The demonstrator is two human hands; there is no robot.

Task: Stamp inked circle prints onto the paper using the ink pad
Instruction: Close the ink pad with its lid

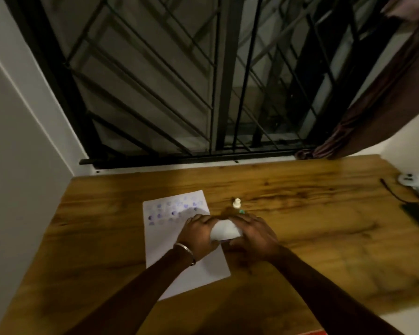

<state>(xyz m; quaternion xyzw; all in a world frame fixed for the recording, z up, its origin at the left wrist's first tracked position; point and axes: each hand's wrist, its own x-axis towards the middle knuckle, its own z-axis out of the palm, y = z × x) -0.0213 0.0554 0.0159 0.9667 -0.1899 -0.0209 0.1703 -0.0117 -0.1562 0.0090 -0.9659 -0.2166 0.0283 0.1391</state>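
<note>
While both forearms reach in from the near edge of the table (300, 189), the hands meet over the right edge of the paper (179, 269). The left hand (198, 234) and right hand (254, 232) are each wrapped around one end of a white object (225, 229), its long axis running left to right between them; it may be the ink pad or a cloth, but blur keeps me from telling. Just beyond, a small bottle (236, 203) stands on the wood, nearer the right hand. To the far left of the hands, rows of blue prints (173, 210) fill the paper's far part, while its near part is bare. My judgement: the next stamp goes near-left of both hands, closest to the left one.
</note>
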